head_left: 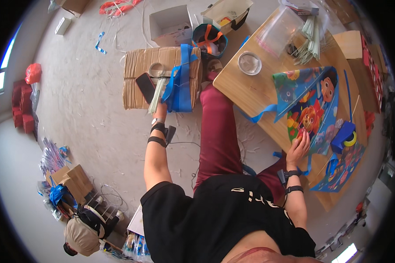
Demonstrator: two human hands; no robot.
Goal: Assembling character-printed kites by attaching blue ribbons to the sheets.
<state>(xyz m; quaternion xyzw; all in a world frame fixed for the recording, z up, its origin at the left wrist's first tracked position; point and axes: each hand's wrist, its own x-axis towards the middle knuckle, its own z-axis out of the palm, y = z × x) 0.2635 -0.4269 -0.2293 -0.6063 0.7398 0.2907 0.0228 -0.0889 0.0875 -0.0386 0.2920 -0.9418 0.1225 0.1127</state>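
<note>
My left hand (160, 113) is at the lower end of a bundle of thin pale rods (159, 94), which lies on a cardboard box (136, 61). Its fingers are mostly hidden against the rods, so I cannot tell whether they grip any. Beside the bundle are a dark phone (145, 87) and a roll of tape (156, 69). My right hand (297, 149) rests on a colourful cartoon-printed sheet (314, 103), fingers stretched out over its lower edge. That sheet has blue ribbon strips (265, 113) and lies on a wooden table (232, 79).
Right of the sheet stand a blue tape dispenser (343, 136) and a second printed sheet (344, 168). A round clear tub (249, 63) and more pale rods (310, 39) are on the table's far part. Blue fabric (180, 96) drapes the box; beyond it stands a white bin (169, 26).
</note>
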